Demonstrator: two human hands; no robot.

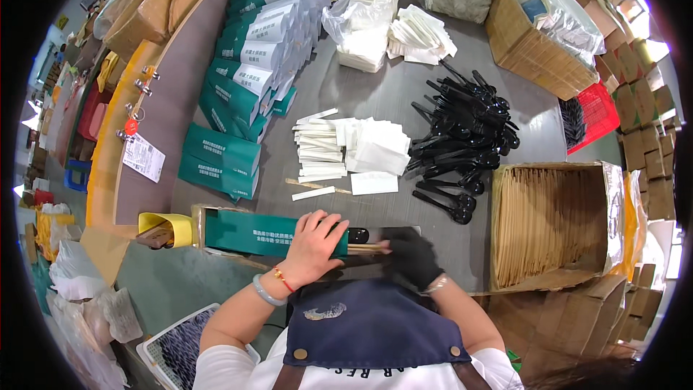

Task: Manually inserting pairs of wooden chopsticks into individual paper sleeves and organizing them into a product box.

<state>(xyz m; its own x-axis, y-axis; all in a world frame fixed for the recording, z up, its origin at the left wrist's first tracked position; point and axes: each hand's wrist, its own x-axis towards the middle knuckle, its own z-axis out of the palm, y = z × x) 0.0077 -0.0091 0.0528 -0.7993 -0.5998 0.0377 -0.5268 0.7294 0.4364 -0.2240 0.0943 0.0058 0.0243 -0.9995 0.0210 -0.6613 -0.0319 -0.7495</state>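
Note:
A green paper sleeve (253, 232) with white print lies flat in a narrow cardboard box (199, 225) at the table's near edge. My bare left hand (315, 245) rests on the sleeve's right end, its fingers stretched out and apart. From that end stick out a black spoon (358, 235) and thin wooden chopsticks (366, 248). My right hand (411, 256), in a black glove and smeared by motion, has its fingertips closed on the chopsticks' outer ends. How far they reach inside the sleeve is hidden.
White paper packets (375, 146) lie mid-table beside a heap of black spoons (465, 123). Green sleeves (220, 162) are stacked at left. On the right stands a carton of wooden chopsticks (548, 227); a cardboard box of bags (541, 43) sits behind. A yellow container (167, 225) adjoins the narrow box.

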